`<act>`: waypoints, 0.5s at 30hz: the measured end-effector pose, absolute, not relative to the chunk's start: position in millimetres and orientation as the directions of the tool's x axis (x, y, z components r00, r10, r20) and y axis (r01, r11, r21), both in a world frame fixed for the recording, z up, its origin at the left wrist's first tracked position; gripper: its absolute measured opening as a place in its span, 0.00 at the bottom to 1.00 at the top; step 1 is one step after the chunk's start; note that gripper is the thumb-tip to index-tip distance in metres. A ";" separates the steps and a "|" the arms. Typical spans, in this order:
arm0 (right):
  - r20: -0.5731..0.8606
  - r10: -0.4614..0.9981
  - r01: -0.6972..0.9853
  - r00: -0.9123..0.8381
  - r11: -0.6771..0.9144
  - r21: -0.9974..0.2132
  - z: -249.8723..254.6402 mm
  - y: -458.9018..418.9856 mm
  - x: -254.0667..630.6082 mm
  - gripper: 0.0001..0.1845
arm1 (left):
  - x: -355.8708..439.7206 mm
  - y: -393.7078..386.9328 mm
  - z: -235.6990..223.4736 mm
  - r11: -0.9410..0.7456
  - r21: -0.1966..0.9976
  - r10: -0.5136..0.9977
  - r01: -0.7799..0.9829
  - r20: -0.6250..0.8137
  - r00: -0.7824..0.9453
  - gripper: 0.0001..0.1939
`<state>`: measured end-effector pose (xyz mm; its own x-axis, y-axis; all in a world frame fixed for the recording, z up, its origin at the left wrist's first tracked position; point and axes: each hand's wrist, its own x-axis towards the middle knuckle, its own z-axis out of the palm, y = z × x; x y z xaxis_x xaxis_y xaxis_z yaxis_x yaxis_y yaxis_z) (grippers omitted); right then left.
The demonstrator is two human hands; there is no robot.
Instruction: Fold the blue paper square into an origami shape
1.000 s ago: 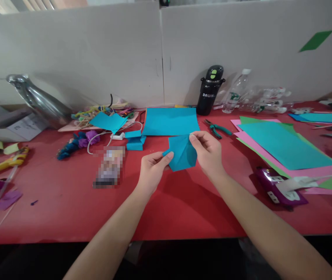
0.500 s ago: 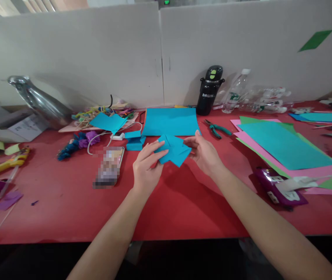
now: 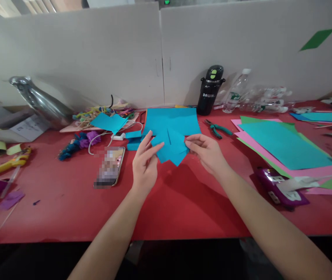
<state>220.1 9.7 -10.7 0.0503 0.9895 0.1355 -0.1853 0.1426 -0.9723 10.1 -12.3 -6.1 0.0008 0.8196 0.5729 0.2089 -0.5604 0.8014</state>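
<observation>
A piece of folded blue paper [image 3: 171, 147] with creases and pointed corners is held above the red table. My right hand [image 3: 208, 151] pinches its right edge between thumb and fingers. At its left edge, my left hand [image 3: 145, 167] has its fingers spread apart, one fingertip over the paper. Any touch there is hard to make out. Just behind lies a flat blue sheet [image 3: 173, 118]. Another folded blue strip [image 3: 133, 142] sits left of the held paper, partly behind my left fingers.
A phone [image 3: 110, 167] lies to the left, near a silver jug [image 3: 41, 103] and a yellow glue gun [image 3: 9, 163]. Pliers [image 3: 218, 128], a black bottle [image 3: 209, 93] and plastic bottles [image 3: 236, 93] stand or lie behind. Coloured sheets [image 3: 288, 147] and a purple device [image 3: 281, 188] are at right.
My left fingers have lifted and spread off the folded paper. My right hand has moved in from beside it and now grips its right edge.
</observation>
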 end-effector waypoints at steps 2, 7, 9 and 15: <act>0.173 0.984 -0.140 0.046 0.178 -0.974 -12.4 10.2 220.8 0.16 | 9.8 -9.4 -4.4 -0.408 0.913 0.912 -0.018 0.407 -0.052 0.17; 0.244 0.969 0.004 0.032 0.244 -0.970 -13.9 10.5 220.7 0.14 | 6.7 0.1 -6.4 -0.043 0.964 0.999 -0.263 0.043 -0.007 0.26; 0.255 0.966 0.027 0.037 0.254 -0.967 -12.5 10.2 220.3 0.13 | 6.2 0.4 -7.9 -0.004 0.977 0.998 -0.211 0.017 0.058 0.25; 0.200 0.978 -0.035 0.049 0.202 -0.979 -7.4 7.9 218.2 0.16 | 7.2 -1.4 -6.9 0.007 0.978 1.000 -0.206 -0.002 0.026 0.17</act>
<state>218.2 7.9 -7.4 0.0485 0.9785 0.2005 -0.0349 0.2022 -0.9787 7.2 -1.4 -6.9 0.0256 0.9997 -0.0019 -0.2065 0.0072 0.9784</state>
